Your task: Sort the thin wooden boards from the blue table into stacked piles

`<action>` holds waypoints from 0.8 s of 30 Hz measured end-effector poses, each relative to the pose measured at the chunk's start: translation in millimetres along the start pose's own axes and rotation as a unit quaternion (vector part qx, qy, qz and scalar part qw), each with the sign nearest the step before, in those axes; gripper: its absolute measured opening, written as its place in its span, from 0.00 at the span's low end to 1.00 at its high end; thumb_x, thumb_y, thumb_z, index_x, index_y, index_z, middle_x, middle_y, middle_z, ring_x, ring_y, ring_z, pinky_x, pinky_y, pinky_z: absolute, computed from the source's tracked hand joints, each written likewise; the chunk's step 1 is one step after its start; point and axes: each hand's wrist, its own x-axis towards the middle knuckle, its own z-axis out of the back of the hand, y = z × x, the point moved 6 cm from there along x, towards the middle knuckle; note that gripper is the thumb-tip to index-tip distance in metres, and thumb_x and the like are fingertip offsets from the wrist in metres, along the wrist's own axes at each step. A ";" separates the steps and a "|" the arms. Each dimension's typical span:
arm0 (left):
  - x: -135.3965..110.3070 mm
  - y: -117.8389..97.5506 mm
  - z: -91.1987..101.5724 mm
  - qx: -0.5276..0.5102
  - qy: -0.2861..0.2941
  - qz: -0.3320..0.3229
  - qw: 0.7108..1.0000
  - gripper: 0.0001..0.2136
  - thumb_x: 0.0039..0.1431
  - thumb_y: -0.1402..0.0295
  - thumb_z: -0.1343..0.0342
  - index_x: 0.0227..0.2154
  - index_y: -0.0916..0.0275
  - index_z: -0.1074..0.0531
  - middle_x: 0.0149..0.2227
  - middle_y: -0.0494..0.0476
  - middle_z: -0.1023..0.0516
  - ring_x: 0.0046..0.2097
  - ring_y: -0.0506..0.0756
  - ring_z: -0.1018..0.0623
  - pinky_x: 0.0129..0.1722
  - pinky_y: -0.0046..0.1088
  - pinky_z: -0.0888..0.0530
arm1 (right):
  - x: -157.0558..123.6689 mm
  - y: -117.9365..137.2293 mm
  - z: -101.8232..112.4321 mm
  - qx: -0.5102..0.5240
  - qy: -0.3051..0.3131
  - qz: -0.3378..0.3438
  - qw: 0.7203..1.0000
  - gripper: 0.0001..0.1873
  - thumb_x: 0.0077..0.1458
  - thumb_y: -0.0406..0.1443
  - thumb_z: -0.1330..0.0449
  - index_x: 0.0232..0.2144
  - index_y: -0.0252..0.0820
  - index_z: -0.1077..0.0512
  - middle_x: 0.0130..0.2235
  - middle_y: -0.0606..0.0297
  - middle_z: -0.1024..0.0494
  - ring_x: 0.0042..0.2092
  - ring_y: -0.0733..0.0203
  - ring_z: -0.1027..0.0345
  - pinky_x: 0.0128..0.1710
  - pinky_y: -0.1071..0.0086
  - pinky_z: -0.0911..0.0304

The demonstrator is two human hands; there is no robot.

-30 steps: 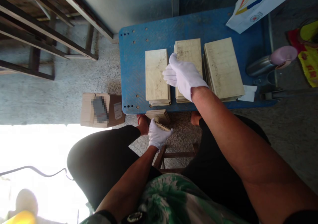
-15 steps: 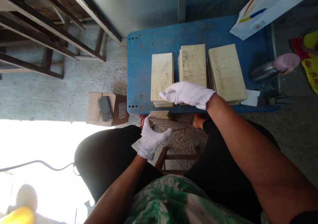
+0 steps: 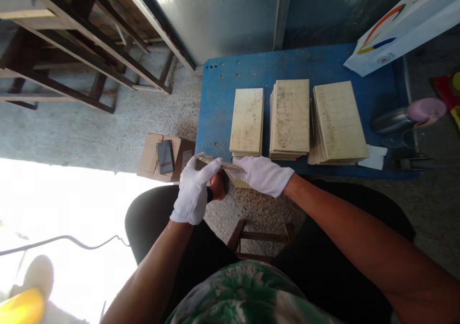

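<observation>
Both my hands wear white gloves. My left hand (image 3: 194, 190) is closed on the left end of a thin pale board (image 3: 215, 162), held edge-on just below the front edge of the blue table (image 3: 223, 98). On the same board's right end my right hand (image 3: 264, 174) is closed. Three stacks of pale boards lie on the table: a left stack (image 3: 247, 121), a middle stack (image 3: 290, 118) and a right stack (image 3: 337, 121). Whatever lies under my hands is hidden.
A cardboard box (image 3: 166, 156) sits on the concrete floor left of the table. Wooden frames (image 3: 82, 41) stand at the upper left. A white carton (image 3: 402, 22), a metal flask with pink lid (image 3: 409, 115) and white paper (image 3: 373, 157) are at the right. A wooden stool (image 3: 258, 237) is between my knees.
My right hand left the middle stack and came down to the front edge. My left hand lifted a board from the pile below the table, and both hands now hold it.
</observation>
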 end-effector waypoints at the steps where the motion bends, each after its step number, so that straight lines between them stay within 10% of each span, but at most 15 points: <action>1: 2.0 -4.2 0.1 0.016 0.007 -0.004 1.000 0.22 0.50 0.53 0.39 0.43 0.63 0.25 0.40 0.57 0.20 0.44 0.58 0.22 0.52 0.38 0.28 | 2.3 -0.6 -1.1 0.016 -0.004 -0.006 1.000 0.17 0.62 0.42 0.48 0.46 0.40 0.26 0.43 0.55 0.21 0.44 0.53 0.28 0.44 0.66 0.39; 10: 34.7 -0.6 -19.0 -0.088 -0.039 0.001 0.995 0.24 0.57 0.50 0.46 0.51 0.60 0.29 0.48 0.60 0.22 0.51 0.59 0.24 0.56 0.40 0.31 | 16.2 -40.0 46.4 0.259 -0.120 -0.151 0.946 0.28 0.55 0.55 0.44 0.43 0.39 0.23 0.39 0.56 0.20 0.43 0.52 0.27 0.45 0.63 0.35; 15: 47.2 13.9 -60.0 -0.219 0.133 0.029 0.966 0.23 0.57 0.48 0.47 0.41 0.65 0.24 0.39 0.62 0.20 0.42 0.59 0.21 0.45 0.37 0.25 | 20.2 -46.8 60.1 0.463 -0.204 -0.162 0.847 0.27 0.54 0.51 0.40 0.45 0.35 0.25 0.36 0.57 0.19 0.40 0.56 0.25 0.39 0.67 0.31; 21: 48.4 -17.7 -54.9 -0.104 0.080 0.018 0.991 0.21 0.55 0.48 0.46 0.32 0.63 0.23 0.29 0.55 0.21 0.33 0.57 0.24 0.37 0.33 0.26 | 24.9 -51.7 53.8 0.576 -0.244 -0.256 0.737 0.22 0.55 0.47 0.40 0.45 0.36 0.27 0.31 0.58 0.20 0.29 0.56 0.25 0.25 0.68 0.32; 24: 51.4 -19.5 -64.4 -0.089 0.096 0.030 0.991 0.21 0.56 0.48 0.48 0.33 0.63 0.22 0.26 0.55 0.22 0.33 0.58 0.24 0.38 0.34 0.26 | 27.3 -54.2 60.3 0.569 -0.283 -0.225 0.738 0.22 0.55 0.45 0.39 0.45 0.34 0.27 0.33 0.57 0.19 0.36 0.55 0.23 0.35 0.67 0.29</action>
